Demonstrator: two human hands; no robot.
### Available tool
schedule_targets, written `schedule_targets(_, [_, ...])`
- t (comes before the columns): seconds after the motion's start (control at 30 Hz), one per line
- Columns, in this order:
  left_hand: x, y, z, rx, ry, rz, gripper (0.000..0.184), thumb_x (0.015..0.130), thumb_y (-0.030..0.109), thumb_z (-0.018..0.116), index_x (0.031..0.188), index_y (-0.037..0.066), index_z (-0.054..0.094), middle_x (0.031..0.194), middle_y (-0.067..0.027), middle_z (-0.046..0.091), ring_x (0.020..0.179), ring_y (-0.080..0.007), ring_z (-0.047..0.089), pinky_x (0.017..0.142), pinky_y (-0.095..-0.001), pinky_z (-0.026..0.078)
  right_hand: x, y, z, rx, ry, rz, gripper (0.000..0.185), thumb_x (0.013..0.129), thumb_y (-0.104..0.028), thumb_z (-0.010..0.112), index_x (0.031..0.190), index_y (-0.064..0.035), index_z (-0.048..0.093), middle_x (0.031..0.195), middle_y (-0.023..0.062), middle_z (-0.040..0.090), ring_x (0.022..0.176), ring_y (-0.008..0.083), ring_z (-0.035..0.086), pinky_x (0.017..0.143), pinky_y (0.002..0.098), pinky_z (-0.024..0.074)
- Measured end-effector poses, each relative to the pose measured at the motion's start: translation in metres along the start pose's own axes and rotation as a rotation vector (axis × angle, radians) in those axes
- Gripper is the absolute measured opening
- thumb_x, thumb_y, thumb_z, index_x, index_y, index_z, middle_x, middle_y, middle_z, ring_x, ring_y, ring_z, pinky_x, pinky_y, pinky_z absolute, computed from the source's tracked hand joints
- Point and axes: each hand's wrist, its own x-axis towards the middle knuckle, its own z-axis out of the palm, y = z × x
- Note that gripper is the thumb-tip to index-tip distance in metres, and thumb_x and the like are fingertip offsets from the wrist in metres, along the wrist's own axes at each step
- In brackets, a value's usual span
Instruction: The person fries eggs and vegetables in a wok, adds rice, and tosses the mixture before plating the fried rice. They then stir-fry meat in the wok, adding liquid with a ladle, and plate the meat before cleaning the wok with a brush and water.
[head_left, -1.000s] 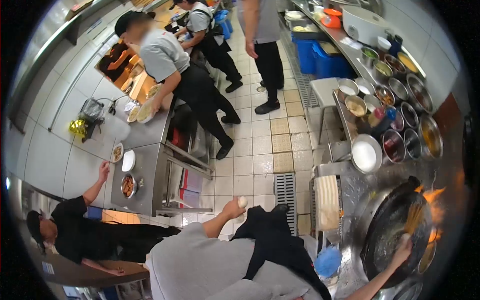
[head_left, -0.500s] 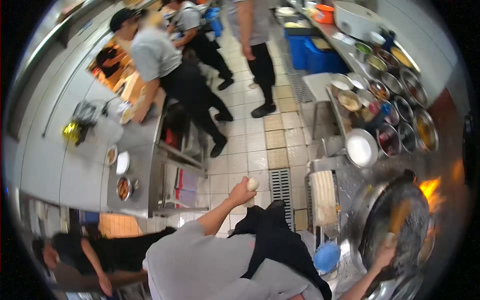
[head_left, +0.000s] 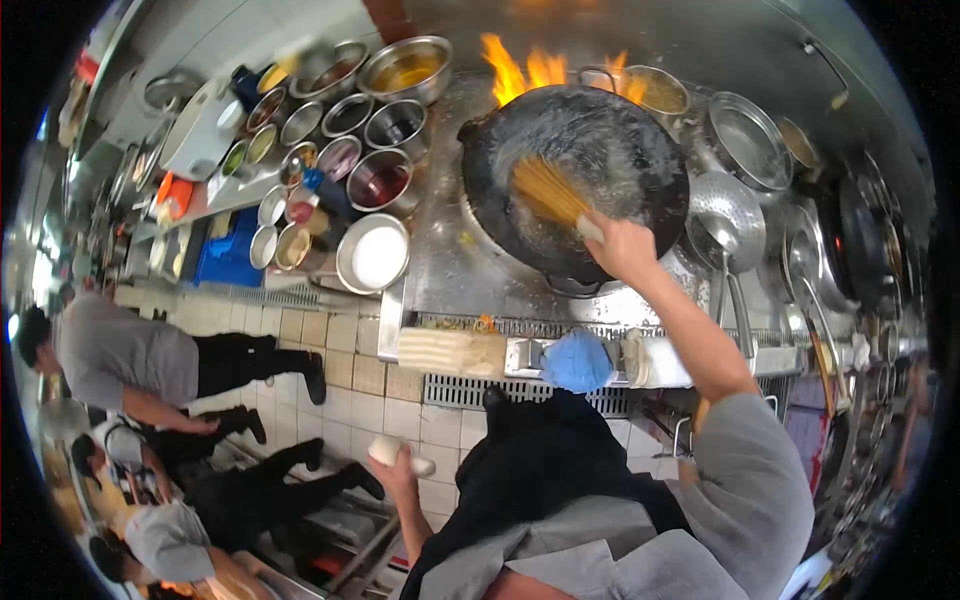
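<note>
My right hand [head_left: 622,245] has its fingers closed around the bamboo brush [head_left: 545,190], whose long axis runs forward and left into the wok [head_left: 640,160] on the stove [head_left: 440,280]. My left hand [head_left: 400,476], farther from it and short of the stove's near edge, curls around a white rounded item [head_left: 383,449]; flames [head_left: 508,72] rise past the wok's far rim, and a perforated skimmer [head_left: 738,200] sits close on its right
</note>
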Motion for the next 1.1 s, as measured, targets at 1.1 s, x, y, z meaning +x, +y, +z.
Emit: schedule_targets(1.1, [-0.045, 0.039, 0.031, -0.063, -0.163, 0.074, 0.057, 0.079, 0.005, 0.07, 0.125, 0.0, 0.037, 0.109, -0.0119, 0.052, 0.096, -0.0206, 0.054, 0.082, -0.0327, 0.047, 0.071, 0.106, -0.008, 0.055, 0.076, 0.302, 0.045, 0.08, -0.038, 0.067, 0.12, -0.0188, 0.061, 0.082, 0.0164, 0.069, 0.073, 0.0349, 0.068, 0.067, 0.0478, 0.0533])
